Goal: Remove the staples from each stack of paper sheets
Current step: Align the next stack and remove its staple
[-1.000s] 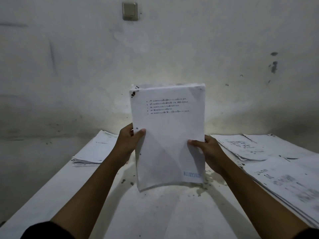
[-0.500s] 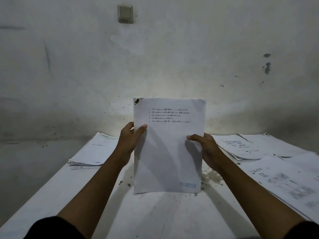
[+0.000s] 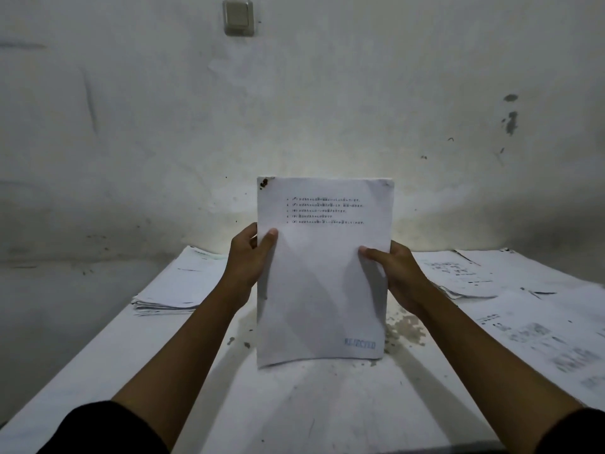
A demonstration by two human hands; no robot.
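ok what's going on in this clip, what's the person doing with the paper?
A person holds one stack of sheets upright over the table, left hand gripping its left edge and right hand its right edge. A dark rusty mark sits at the top-left corner, likely the staple spot. More paper lies flat: a pile on the left and spread sheets on the right.
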